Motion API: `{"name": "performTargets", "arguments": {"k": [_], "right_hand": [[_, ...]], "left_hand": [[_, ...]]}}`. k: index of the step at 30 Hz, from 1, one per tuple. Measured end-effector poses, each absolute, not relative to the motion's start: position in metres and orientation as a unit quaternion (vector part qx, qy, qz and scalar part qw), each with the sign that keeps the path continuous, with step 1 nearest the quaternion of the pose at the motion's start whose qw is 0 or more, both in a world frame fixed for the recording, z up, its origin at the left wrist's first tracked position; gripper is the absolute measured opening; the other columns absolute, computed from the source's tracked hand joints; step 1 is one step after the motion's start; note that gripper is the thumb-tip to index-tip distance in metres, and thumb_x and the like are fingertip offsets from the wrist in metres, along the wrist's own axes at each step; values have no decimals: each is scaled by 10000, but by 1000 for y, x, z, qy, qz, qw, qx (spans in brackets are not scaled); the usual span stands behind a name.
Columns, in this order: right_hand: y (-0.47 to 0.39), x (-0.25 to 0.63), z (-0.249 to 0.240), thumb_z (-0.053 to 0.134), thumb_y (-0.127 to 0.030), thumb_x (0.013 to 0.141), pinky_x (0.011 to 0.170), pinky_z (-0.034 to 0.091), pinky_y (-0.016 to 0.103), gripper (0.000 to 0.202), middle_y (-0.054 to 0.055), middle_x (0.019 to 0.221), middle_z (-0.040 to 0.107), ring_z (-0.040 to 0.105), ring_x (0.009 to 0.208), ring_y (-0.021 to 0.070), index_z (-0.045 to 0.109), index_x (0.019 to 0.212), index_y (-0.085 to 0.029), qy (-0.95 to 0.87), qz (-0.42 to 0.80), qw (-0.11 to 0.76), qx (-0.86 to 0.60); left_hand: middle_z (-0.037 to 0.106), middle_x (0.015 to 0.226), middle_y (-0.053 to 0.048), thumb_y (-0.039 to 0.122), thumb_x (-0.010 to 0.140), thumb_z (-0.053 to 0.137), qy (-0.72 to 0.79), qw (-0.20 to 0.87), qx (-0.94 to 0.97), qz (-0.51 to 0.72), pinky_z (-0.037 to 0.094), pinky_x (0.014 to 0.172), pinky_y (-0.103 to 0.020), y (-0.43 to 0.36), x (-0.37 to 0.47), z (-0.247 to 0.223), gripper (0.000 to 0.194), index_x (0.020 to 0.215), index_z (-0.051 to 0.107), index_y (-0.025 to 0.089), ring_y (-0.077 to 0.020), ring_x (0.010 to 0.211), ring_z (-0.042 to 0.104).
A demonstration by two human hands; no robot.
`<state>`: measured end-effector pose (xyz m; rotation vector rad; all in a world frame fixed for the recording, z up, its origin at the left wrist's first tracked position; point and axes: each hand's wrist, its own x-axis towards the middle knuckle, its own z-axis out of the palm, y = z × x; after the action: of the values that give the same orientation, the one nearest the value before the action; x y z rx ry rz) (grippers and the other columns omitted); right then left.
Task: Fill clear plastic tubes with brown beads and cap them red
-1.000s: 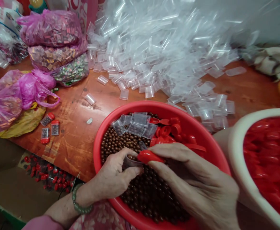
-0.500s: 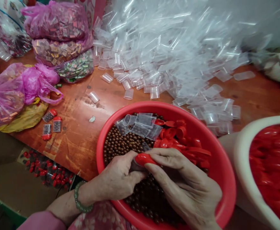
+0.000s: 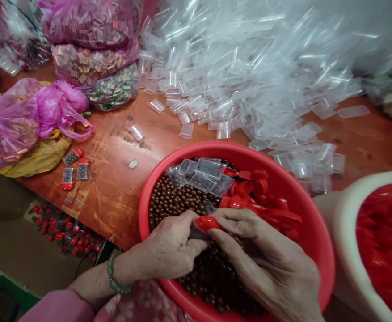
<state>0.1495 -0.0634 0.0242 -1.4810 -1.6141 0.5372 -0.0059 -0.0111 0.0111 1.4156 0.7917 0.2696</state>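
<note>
Over the red basin (image 3: 145, 197), my left hand (image 3: 170, 248) is closed around a small clear plastic case (image 3: 198, 231), mostly hidden by my fingers. My right hand (image 3: 266, 259) pinches a red cap (image 3: 207, 222) between thumb and fingers, at the open-facing end of the case. Whether the cap is fully seated I cannot tell. Under my hands lie many brown round beads or candies (image 3: 172, 197). Several empty clear cases (image 3: 205, 172) rest on them, beside a heap of red caps (image 3: 249, 192) on the basin's right side.
A big pile of clear cases (image 3: 222, 85) covers the table's back. Three filled red-capped cases (image 3: 83, 169) lie left, near pink bags (image 3: 11, 120). Below the table edge, a cardboard box (image 3: 8, 241) holds more. A white tub (image 3: 346, 223) of red caps stands right.
The whole view has shifted, so the table and basin appear slightly further right. Both hands keep their hold on the case and cap, with little visible movement between them.
</note>
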Motion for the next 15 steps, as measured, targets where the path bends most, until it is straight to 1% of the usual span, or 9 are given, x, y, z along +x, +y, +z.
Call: {"name": "performTargets", "arguments": {"k": [4,7,11,15], "right_hand": [[-62,160,30,657,-87,823,630,593,247,156,30,848,697,690,715,154,642,894,-226,-702,201,388,-563],[-63,169,33,647,-133,847,607,594,229,105,33,834,692,699,734,164,633,894,-227,-711,238,368,-550],[-67,169,33,643,-121,838,597,589,231,124,41,858,683,695,739,166,639,899,-229,-706,253,368,-549],[-74,156,25,642,-63,816,592,573,237,207,34,857,669,675,719,149,652,941,-229,-663,238,410,-580]], "left_hand": [[592,811,-45,194,864,484,348,604,713,76,402,675,-297,-12,-7,12,74,827,420,200,-179,726,558],[582,783,-41,225,873,486,321,584,744,36,372,634,-295,-11,-7,14,101,812,408,204,-180,697,548],[593,789,-37,233,859,508,293,635,714,38,396,650,-285,-7,-8,13,72,840,454,190,-174,714,546],[612,868,-49,221,841,521,293,689,659,65,447,702,-284,-5,-7,12,86,905,500,168,-174,765,554]]}}
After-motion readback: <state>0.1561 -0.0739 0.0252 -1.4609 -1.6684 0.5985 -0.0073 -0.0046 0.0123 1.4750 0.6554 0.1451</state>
